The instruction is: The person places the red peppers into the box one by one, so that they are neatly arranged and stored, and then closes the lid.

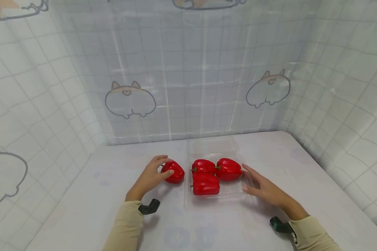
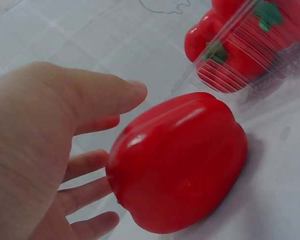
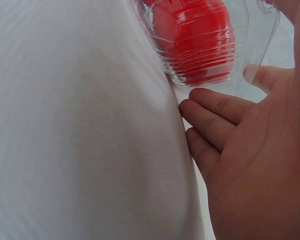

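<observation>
Head view: 1 red bell pepper (image 1: pixel 177 176) is lying on the bench (image 1: pixel 91 212), left of a clear plastic clamshell (image 1: pixel 233 188) holding 3 more red bell peppers (image 1: pixel 206 184); its lid (image 1: pixel 212 145) is lying open behind. Left hand (image 1: pixel 153 176) is reaching around the loose pepper; right hand (image 1: pixel 265 188) is flanking the clamshell's right end.

Left wrist view: fingers (image 2: pixel 85 195) are lying spread beside the pepper; contact unclear.

Right wrist view: fingers (image 3: pixel 210 120) are extending side by side near the clamshell's wall.
</observation>
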`<state>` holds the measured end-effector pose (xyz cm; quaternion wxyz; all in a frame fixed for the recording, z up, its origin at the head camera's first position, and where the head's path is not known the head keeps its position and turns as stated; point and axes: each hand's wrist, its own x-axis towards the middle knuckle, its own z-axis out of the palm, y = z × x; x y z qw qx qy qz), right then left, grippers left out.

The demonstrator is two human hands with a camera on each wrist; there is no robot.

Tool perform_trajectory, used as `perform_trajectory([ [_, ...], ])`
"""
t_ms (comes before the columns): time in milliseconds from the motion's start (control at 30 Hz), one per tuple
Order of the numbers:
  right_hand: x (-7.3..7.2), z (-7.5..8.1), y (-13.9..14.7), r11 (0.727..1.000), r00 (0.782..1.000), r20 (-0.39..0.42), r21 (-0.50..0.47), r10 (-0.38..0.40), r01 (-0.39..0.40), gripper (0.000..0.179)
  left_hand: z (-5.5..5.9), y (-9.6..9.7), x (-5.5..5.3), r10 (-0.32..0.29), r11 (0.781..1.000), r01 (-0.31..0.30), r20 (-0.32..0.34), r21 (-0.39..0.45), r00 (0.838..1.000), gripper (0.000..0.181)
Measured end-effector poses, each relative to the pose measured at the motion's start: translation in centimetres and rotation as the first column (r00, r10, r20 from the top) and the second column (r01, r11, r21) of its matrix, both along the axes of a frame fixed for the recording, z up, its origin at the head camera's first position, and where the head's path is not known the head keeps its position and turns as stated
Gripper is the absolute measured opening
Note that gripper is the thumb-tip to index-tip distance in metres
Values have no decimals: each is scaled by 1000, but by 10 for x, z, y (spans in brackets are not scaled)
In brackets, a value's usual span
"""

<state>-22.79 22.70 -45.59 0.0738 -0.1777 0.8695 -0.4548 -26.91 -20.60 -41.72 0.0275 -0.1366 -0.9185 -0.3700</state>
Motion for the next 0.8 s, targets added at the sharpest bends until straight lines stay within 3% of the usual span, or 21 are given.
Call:
perform_trajectory([
  [233,0,0,1,1000,1000,12,-16,7,-7,86,-3,0,4,-26,998,26,3,51,1000,47],
  [800,1,0,0,999,1000,-13,-29,27,-27,85,-16,-4,10,-37,998,35,24,54,999,58],
])
